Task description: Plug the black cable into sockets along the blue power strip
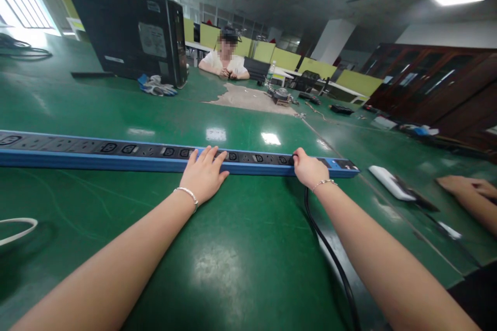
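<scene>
A long blue power strip (248, 169) with black sockets lies across the green table, running from the left edge to right of centre. My left hand (205, 173) rests on its middle, fingers spread over the sockets and holding nothing. Near the strip's right end, my right hand (309, 168) is closed around the plug of a black power cord (328, 243). The plug is mostly hidden by my fingers and sits at a socket; how deep it is in, I cannot tell. The cord hangs below my wrist toward the near edge.
A black computer case (128, 31) stands at the back left, with gloves (157, 86) beside it. Across the table (217, 269) sits a person (225, 59). Another person's hands (466, 189) rest at the right, near a white object (390, 182). A white loop (19, 225) lies at left.
</scene>
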The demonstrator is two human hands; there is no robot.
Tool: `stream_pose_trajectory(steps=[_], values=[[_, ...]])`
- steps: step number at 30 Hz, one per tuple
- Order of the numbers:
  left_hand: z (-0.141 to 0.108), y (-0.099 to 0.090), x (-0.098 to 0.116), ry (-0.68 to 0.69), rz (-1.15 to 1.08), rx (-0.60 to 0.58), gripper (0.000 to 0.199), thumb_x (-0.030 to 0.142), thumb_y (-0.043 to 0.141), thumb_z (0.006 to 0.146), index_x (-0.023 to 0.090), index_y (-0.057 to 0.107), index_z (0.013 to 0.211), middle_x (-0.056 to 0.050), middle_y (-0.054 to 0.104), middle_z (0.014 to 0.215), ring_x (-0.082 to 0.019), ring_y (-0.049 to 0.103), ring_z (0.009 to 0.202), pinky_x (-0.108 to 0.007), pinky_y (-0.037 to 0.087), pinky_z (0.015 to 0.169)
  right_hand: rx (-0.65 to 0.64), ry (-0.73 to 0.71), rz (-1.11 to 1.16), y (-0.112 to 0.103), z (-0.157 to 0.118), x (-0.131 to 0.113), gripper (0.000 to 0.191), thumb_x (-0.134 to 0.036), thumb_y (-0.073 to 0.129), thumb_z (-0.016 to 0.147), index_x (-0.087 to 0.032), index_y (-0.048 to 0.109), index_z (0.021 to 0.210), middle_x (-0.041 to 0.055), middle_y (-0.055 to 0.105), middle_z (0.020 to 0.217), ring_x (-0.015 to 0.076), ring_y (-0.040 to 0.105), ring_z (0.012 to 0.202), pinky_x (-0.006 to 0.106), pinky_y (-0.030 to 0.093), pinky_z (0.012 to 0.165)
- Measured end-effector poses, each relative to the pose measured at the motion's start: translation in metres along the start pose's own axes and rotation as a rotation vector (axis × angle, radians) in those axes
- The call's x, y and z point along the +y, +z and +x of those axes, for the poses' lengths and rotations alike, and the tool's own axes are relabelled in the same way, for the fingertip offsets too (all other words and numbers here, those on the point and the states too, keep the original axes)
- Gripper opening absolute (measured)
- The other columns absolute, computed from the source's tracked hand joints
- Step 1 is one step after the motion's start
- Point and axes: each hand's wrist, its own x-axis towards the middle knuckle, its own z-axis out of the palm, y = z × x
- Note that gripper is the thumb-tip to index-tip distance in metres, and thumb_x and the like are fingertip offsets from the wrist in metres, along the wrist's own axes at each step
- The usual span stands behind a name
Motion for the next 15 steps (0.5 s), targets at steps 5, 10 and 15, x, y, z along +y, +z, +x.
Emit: stream_pose_trajectory(steps=[5, 10, 15], values=[[0.030, 0.011, 0.034, -0.018, -0.098, 0.001, 0.058, 0.051, 0.029, 0.089, 0.018, 0.037, 0.136, -0.011, 0.043, 0.141, -0.026, 0.035, 0.131, -0.047, 0.024, 0.106, -0.001, 0.023, 0.053, 0.000, -0.004, 0.000, 0.038, -0.037, 0.021, 0.093, -0.023, 0.047, 0.117, 0.0124, 0.067, 0.086, 0.0271, 0.064, 0.080, 0.037, 0.044, 0.070], [0.038, 0.017, 0.048, 0.019, -0.107, 0.050, 0.055, 0.051, 0.027, 0.090, 0.018, 0.048, 0.128, -0.011, 0.054, 0.129, -0.026, 0.044, 0.122, -0.046, 0.025, 0.103, 0.008, 0.061, 0.131, 0.003, -0.006, -0.002, 0.039, -0.038, 0.021, 0.093, -0.024, 0.047, 0.119, 0.0122, 0.067, 0.090, 0.0253, 0.064, 0.083, 0.035, 0.044, 0.072], [0.035, 0.015, 0.047, 0.003, -0.103, 0.053, 0.053, 0.049, 0.029, 0.090, 0.018, 0.049, 0.128, -0.012, 0.055, 0.128, -0.026, 0.045, 0.120, -0.046, 0.025, 0.102, 0.072, 0.083, 0.175, -0.007, -0.007, 0.001, 0.039, -0.038, 0.025, 0.093, -0.024, 0.050, 0.119, 0.0118, 0.067, 0.089, 0.0252, 0.063, 0.082, 0.034, 0.043, 0.073]])
